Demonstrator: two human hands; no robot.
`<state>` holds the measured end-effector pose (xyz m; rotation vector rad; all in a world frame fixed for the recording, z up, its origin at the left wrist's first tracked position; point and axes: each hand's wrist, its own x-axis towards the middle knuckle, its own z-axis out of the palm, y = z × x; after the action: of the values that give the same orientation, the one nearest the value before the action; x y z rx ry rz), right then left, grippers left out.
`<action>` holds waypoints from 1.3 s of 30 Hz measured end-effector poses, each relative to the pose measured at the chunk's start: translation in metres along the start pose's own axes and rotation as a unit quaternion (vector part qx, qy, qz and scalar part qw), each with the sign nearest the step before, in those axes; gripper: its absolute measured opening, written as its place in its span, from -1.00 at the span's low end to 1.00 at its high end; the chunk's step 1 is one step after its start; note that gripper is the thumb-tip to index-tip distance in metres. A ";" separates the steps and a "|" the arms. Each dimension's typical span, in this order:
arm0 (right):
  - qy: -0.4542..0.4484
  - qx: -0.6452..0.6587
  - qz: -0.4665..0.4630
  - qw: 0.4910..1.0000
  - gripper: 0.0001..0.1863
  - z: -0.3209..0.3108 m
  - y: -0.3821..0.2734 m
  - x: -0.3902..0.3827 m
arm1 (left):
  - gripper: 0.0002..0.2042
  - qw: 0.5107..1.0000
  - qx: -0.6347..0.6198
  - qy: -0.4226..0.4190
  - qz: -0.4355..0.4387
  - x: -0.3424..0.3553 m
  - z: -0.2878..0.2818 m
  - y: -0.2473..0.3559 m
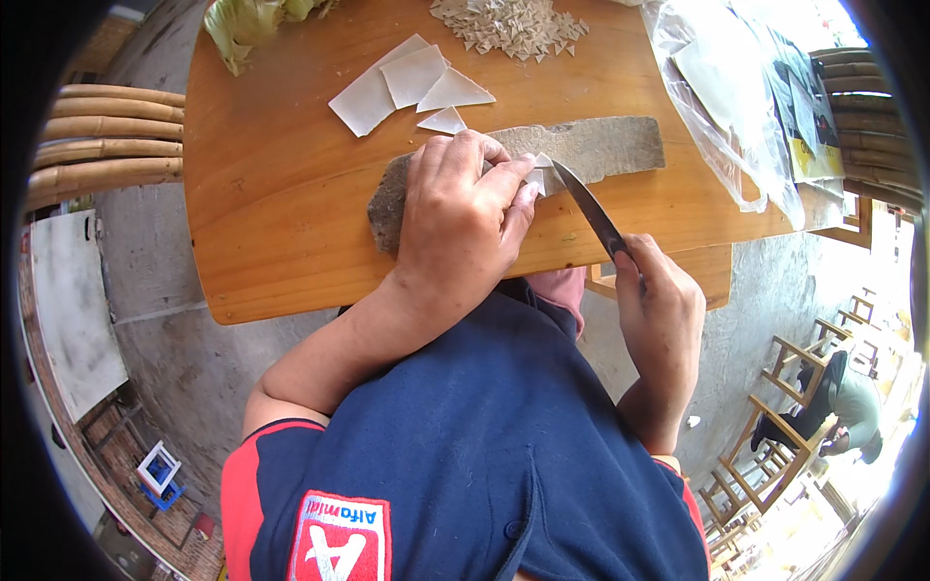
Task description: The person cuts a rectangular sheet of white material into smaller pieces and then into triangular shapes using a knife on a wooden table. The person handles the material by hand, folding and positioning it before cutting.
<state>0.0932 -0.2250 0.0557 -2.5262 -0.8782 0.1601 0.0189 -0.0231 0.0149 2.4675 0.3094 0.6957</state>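
White piece (546,182): on grey-brown board (620,145), at knife (593,215) tip. Left hand (460,198): grip drawn in, thumb and index finger pinning piece against board. Right hand (663,305): grip wrapped around knife handle, blade slanting to piece. Step in hand (judged from pose): cutting piece smaller. Next move calls for firm blade pressure, left fingertips clear of edge. Beyond board, on desk (281,223): larger white sheets (365,97), heap of small bits (509,24); plastic bag (712,121) at right.

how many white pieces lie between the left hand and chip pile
4: long piece at left, squarish piece overlapping it, pointed piece rightmost, small triangle nearest the left hand; overlaps may hide more.
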 end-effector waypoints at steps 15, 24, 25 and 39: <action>-0.022 -0.057 -0.058 0.996 -0.68 -0.005 -0.007 0.023 | -0.69 0.999 0.019 -0.013 0.047 -0.003 0.001 -0.001; -0.085 -0.126 -0.111 0.982 -0.29 -0.015 -0.008 0.037 | -0.71 0.997 0.050 -0.013 0.055 -0.003 0.002 -0.002; -0.084 -0.126 -0.113 0.982 -0.29 -0.015 -0.008 0.037 | -0.71 0.997 0.051 -0.014 0.054 -0.003 0.002 -0.002; -0.107 -0.166 -0.140 0.970 -0.18 -0.017 -0.013 0.037 | -0.72 0.998 0.045 -0.028 0.047 0.000 0.000 -0.002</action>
<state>0.1190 -0.1998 0.0781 -2.6832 -1.4432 0.2116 0.0185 -0.0213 0.0133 2.5952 0.2077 0.6642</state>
